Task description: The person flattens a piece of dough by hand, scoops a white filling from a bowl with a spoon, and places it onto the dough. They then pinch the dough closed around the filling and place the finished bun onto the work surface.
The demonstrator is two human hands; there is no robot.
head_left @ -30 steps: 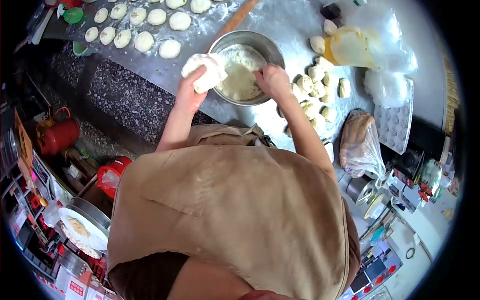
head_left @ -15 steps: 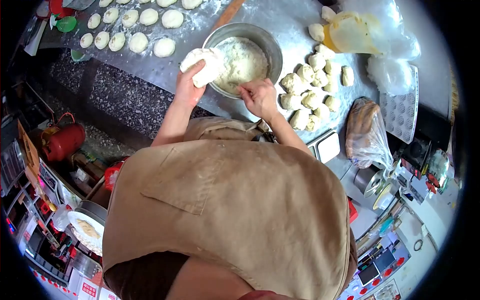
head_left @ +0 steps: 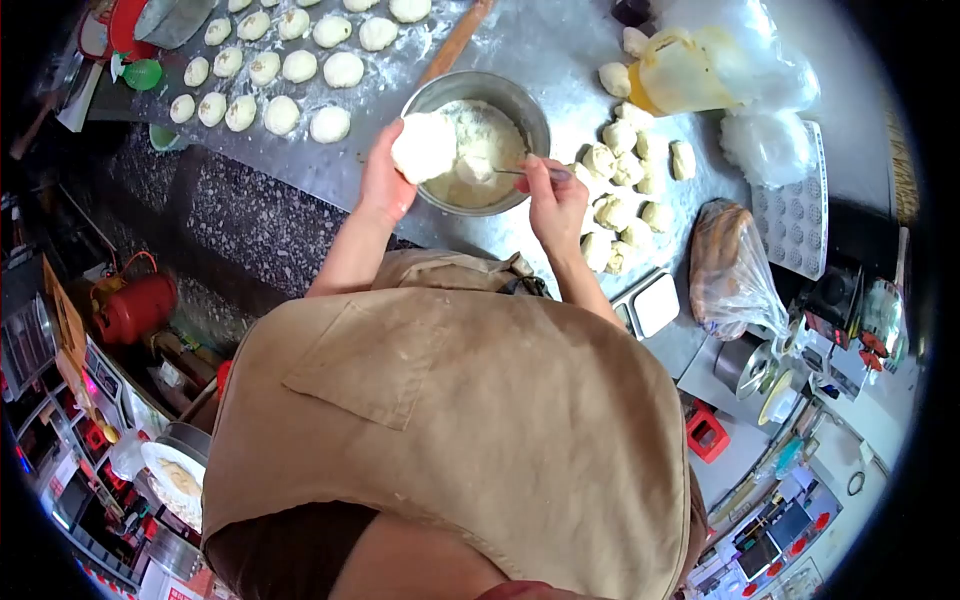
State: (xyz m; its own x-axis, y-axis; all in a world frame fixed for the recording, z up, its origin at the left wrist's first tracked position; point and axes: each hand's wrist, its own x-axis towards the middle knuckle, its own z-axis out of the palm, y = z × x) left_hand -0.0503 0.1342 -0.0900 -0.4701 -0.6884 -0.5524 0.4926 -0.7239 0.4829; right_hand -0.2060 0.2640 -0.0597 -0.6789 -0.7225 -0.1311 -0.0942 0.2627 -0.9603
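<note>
My left hand (head_left: pixel 383 182) holds a flat white round of dough (head_left: pixel 422 147) at the left rim of a metal bowl (head_left: pixel 541 125). Inside the bowl lies a pale, crumbly filling (head_left: pixel 488 122). A spoon (head_left: pixel 509 171) is gripped by its handle in my right hand (head_left: pixel 558 207), at the bowl's right side. White filling is heaped on the spoon's head, which is over the bowl close to the dough. Several lumps of dough (head_left: pixel 628 168) sit in a cluster right of the bowl.
Rows of floured dough rounds (head_left: pixel 343 70) lie at the upper left. Behind the bowl is a wooden rolling pin (head_left: pixel 456 44). To the right are a jug of yellow liquid (head_left: pixel 690 70), a small scale (head_left: pixel 656 305), a bagged brown loaf (head_left: pixel 722 265) and a moulded tray (head_left: pixel 795 205).
My right hand has lifted the spoon out of the filling with a heap on it and moved slightly right. The dough in my left hand has turned more face-up.
</note>
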